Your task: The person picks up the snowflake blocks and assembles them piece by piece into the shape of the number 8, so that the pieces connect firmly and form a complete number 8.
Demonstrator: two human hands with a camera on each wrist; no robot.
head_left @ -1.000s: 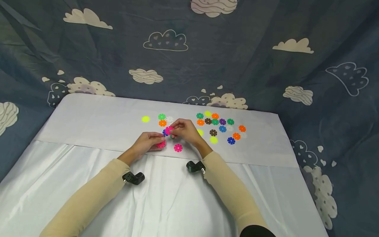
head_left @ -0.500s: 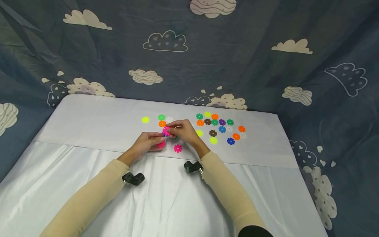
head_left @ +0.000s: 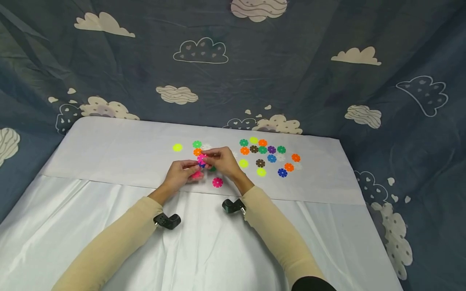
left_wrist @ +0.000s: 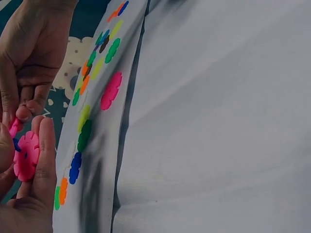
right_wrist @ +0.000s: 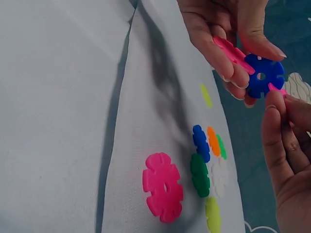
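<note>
My left hand holds a blue notched interlocking disc, thumb on its face. A pink notched disc is slotted into the blue one at an angle and lies against the left fingers. My right hand pinches a second pink disc between thumb and fingers, its edge at the blue disc's rim. Whether it sits in a slot cannot be seen, as the fingertips cover most of it. In the right wrist view, a loose pink disc lies flat on the table nearby.
Several loose discs lie to the right, among them a dark blue disc and a brown disc. Beyond the hands are a yellow disc, a green disc and an orange disc. White cloth covers the table.
My right hand has moved a little left, bringing its pink disc to the blue disc at the left fingertips. The left hand keeps its hold, nearly still. The loose discs have not moved.
</note>
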